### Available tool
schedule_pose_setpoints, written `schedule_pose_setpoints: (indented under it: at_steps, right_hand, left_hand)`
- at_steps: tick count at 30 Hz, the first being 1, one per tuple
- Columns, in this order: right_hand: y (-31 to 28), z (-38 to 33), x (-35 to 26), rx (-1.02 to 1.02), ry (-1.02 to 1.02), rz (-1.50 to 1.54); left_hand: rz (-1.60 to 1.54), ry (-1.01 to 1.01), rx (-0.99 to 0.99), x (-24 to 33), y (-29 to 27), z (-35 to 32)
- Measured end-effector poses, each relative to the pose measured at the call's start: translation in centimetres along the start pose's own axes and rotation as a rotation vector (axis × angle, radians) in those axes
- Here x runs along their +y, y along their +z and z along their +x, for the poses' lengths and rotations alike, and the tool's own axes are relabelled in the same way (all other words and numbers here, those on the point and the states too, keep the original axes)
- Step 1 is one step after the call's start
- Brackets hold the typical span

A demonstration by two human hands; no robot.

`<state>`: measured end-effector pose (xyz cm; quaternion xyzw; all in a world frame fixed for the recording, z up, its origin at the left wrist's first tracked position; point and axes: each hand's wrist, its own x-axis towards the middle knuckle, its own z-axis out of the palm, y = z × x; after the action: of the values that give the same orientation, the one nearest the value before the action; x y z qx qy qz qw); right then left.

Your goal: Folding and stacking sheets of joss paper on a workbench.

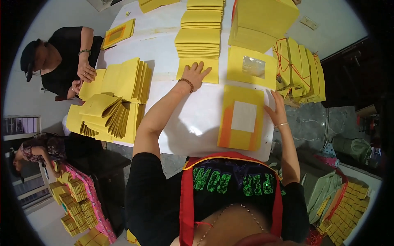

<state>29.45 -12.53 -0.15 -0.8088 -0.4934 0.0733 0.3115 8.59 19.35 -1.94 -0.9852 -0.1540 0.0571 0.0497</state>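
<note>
My left hand [196, 76] lies flat with its fingers spread on a folded yellow paper piece [210, 76], at the near end of a row of such pieces [198, 37]. At the right edge of the table my right hand [276, 107] is open, its fingers stretched out beside a yellow and orange pad [227, 123] with a white rectangle [243, 116] on top. Whether its fingertips touch the pad is hard to tell. Just beyond that lies a flat yellow piece [235, 67] with a shiny clear patch [254, 67].
A tall yellow stack [262, 20] stands at the back right of the white table [176, 119]. Thick yellow bundles [123, 82] lie at the left, where a co-worker's hands [85, 74] rest on paper. Red-tied bundles [301, 69] stand beyond the right edge. Another person [39, 153] works farther left.
</note>
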Motion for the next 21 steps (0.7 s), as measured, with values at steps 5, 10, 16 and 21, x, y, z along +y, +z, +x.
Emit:
schedule_pose_setpoints:
  at_steps: [5,10,16,21]
  right_hand:
    - [-0.2,-5.6,-0.2,-0.027,0.388,0.288]
    - [1.6,-8.7,0.5,0.019,0.479,0.692]
    - [3.0,-8.8,-0.8,-0.033,0.550,0.597]
    - [4.9,-8.6,-1.7,-0.045,0.451,0.385]
  left_hand:
    - [0.031,-0.045,-0.181,0.2,-2.1,-0.8]
    - [0.022,0.060,0.153,3.4,-5.0,-2.7]
    - [-1.130,-0.237,0.146,12.2,-1.9,-8.0]
    - [-1.378,-0.380,0.363,19.0,1.3,-9.8]
